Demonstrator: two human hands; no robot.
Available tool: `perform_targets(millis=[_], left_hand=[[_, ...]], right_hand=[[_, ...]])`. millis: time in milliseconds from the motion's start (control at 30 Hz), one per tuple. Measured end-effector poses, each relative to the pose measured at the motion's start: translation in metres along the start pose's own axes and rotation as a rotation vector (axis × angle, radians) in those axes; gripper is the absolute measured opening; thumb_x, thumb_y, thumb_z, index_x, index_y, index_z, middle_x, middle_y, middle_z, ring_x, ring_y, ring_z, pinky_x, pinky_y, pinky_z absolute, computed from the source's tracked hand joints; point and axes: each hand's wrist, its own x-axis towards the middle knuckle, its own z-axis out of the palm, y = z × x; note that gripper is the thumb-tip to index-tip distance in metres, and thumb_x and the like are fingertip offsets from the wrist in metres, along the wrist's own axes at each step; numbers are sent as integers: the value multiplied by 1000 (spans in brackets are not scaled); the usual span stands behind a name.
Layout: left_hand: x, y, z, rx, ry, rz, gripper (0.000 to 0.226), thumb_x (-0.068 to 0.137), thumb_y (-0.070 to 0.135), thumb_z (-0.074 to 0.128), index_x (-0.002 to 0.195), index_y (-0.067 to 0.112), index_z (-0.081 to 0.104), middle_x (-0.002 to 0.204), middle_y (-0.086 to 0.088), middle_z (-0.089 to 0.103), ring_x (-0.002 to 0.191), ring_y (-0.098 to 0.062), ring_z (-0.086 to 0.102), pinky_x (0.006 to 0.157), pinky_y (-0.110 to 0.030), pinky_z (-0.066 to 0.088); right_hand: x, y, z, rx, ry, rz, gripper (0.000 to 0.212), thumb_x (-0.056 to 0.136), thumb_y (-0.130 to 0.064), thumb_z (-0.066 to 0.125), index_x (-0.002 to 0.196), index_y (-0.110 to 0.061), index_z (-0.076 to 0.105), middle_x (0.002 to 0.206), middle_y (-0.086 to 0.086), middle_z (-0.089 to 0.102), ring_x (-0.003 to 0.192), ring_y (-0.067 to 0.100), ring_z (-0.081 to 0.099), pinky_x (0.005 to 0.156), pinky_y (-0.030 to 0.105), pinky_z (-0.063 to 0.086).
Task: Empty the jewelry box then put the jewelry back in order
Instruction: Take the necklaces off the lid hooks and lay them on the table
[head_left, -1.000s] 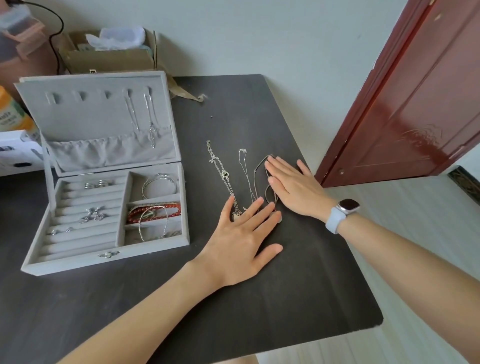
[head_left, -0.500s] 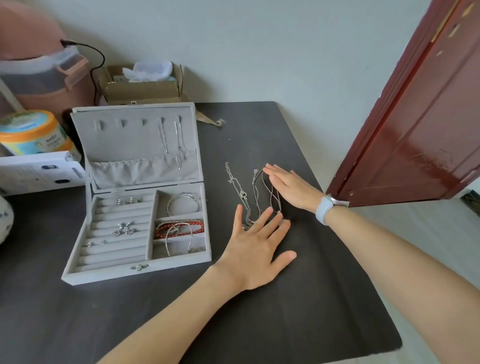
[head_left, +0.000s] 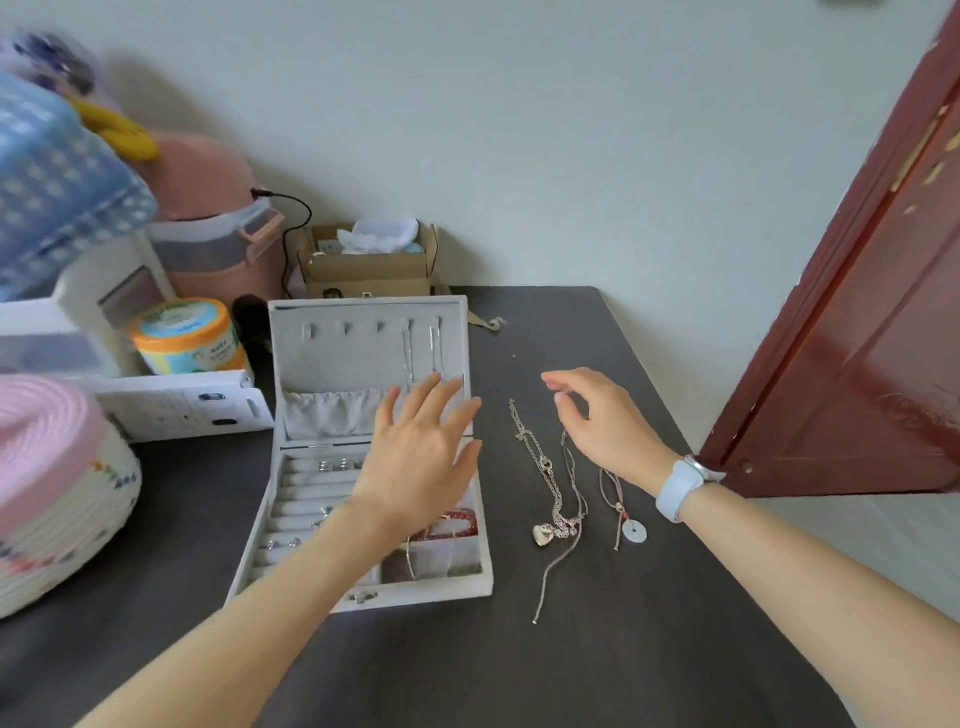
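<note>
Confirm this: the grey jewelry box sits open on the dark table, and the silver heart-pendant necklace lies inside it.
Not quite. The head view shows the grey jewelry box open on the dark table, but the silver heart-pendant necklace lies on the table beside it, not inside.

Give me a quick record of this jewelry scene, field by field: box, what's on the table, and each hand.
box: grey jewelry box, lid open, rings and bracelets inside
table: dark table; necklaces laid out right of the box
left hand: left hand open, over the box, fingers spread
right hand: right hand above the necklaces, fingers relaxed, holding nothing
</note>
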Motion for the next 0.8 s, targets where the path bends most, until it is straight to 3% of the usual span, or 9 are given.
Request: perform_targets(millis=[133,233,367,533,667,800], left_hand=[[23,-54,-18,-35,144,-188,36,80,18,63,115,8,61,122,-18,58,113,-40,52,90,-55,40],[36,-84,-23,36,224,-254,40,75,19,55,113,6,61,119,-19,59,109,-41,53,86,-57,40],[53,-110,-20,100,265,-286,40,76,18,53,114,5,60,121,-18,58,116,-39,49,92,-63,30],[63,-128,-13,109,207,-294,40,85,22,56,122,7,55,120,-12,60,121,-33,46,104,-62,11],[61,-134,-6,140,321,-258,31,79,22,56,105,7,65,95,-11,66,95,-35,59,97,-64,28],[56,-136,-6,118,381,-212,38,78,28,40,102,10,64,95,-10,64,91,-33,60,90,-58,39]], right_hand=[[29,-34,24,10,119,-82,22,89,-8,48,105,-11,63,96,3,66,88,16,56,84,30,44],[50,-56,45,-29,137,-94,20,90,-11,47,102,-11,63,86,2,67,87,19,55,84,35,43],[78,-75,70,-123,129,-77,21,92,-18,44,105,-13,59,87,4,69,93,24,56,86,36,35],[101,-88,89,-237,202,-45,15,91,-21,44,94,-14,57,82,3,68,85,25,59,77,33,25],[102,-94,101,-294,276,-65,16,89,-24,46,91,-13,58,81,6,69,82,27,61,77,33,21],[99,-98,106,-314,302,-24,17,89,-23,43,92,-14,57,81,5,70,83,25,61,76,32,19]])
